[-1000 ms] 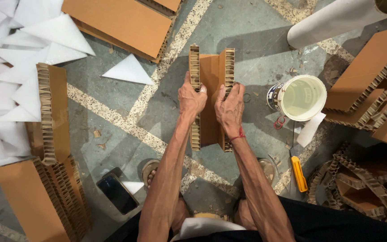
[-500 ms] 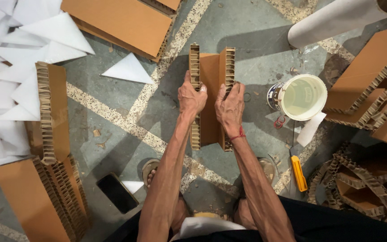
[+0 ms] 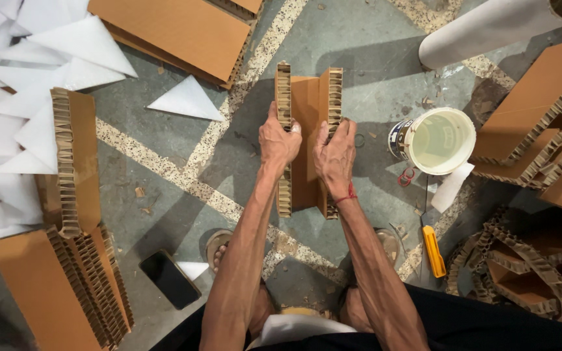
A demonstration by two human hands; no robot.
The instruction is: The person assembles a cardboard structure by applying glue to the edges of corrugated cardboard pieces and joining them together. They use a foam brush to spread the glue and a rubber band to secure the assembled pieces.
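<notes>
Speckled concrete floor, cardboard channel upright beside white bucket. Left hand and right hand clamped on its side walls, probably squeezing the fold into shape; next needs steady pressure.

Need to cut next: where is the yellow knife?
On the floor at lower right, the yellow knife lies beside the right forearm, below the white bucket.

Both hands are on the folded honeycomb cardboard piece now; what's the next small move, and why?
Probably press the two side walls inward. The left hand grips one corrugated wall and the right hand the other, with the honeycomb cardboard piece standing upright in a U, walls roughly parallel.
</notes>
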